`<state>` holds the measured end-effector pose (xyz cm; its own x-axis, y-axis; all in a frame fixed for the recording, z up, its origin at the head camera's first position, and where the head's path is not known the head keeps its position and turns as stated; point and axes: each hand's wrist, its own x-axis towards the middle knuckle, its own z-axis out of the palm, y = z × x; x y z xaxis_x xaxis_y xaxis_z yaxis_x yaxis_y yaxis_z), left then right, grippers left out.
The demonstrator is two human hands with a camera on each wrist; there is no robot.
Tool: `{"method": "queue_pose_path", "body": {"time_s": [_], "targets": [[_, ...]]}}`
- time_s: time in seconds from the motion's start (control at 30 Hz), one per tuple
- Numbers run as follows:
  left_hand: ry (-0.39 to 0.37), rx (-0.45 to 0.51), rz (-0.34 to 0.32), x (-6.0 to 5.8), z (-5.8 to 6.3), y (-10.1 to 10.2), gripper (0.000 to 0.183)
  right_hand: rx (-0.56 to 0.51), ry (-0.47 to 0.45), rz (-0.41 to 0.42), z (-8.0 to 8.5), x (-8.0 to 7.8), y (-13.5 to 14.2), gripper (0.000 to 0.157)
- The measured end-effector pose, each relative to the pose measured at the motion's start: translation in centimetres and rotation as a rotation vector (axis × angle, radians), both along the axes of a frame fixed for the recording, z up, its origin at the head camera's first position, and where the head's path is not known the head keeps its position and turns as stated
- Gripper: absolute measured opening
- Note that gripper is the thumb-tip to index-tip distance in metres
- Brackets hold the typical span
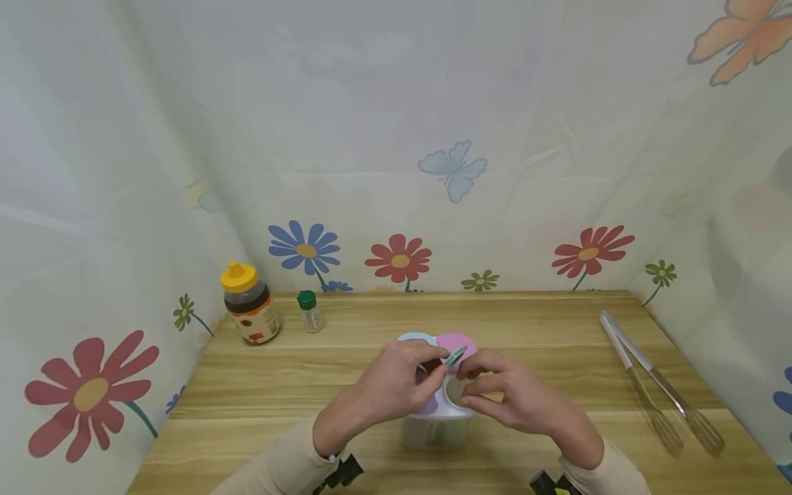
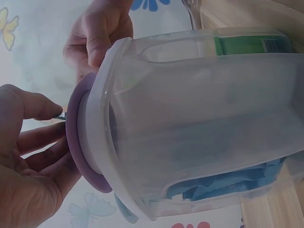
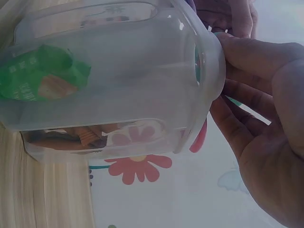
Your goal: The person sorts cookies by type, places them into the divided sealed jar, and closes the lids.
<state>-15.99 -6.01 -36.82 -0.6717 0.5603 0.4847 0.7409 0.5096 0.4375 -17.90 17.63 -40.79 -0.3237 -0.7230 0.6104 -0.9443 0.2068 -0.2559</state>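
A clear plastic box [image 1: 433, 436] with a white top stands near the table's front. Blue [image 1: 416, 337], pink [image 1: 448, 339] and purple [image 2: 78, 142] round lids sit on it. One round opening [image 1: 456, 392] at the front right is uncovered. My left hand [image 1: 399, 378] pinches a small, thin green piece [image 1: 456, 355] between thumb and fingertips, just above the top. My right hand [image 1: 516, 395] has its thumb and fingers apart, fingertips right at the opening's rim. Inside the box are a green packet [image 3: 45, 73], a blue packet [image 2: 232, 180] and a brown packet [image 3: 71, 137].
At the back left stand a bottle with a yellow cap [image 1: 250, 306] and a small green-capped shaker [image 1: 310, 313]. Metal tongs [image 1: 656, 378] lie on the right side of the wooden table [image 1: 526, 316]. A flower-printed curtain [image 1: 371, 103] surrounds the table.
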Motion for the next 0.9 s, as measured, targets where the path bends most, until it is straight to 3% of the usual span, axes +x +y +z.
{"method": "queue_pose_path", "body": {"time_s": [0.13, 0.43, 0.7, 0.9], "targets": [[0.001, 0.008, -0.004, 0.0, 0.0, 0.0, 0.012, 0.000, 0.006, 0.005, 0.1, 0.0, 0.0, 0.005], [0.016, 0.003, -0.008, -0.1, 0.0, 0.0, 0.011, -0.080, 0.011, 0.034, -0.2, -0.4, 0.3, 0.027], [0.013, 0.001, -0.003, -0.1, 0.2, 0.0, 0.011, -0.146, -0.051, 0.002, -0.2, -0.5, 1.3, 0.040], [-0.011, -0.009, -0.002, 0.0, 0.2, 0.0, 0.013, -0.099, -0.096, -0.067, -0.3, -0.4, 2.2, 0.033]]}}
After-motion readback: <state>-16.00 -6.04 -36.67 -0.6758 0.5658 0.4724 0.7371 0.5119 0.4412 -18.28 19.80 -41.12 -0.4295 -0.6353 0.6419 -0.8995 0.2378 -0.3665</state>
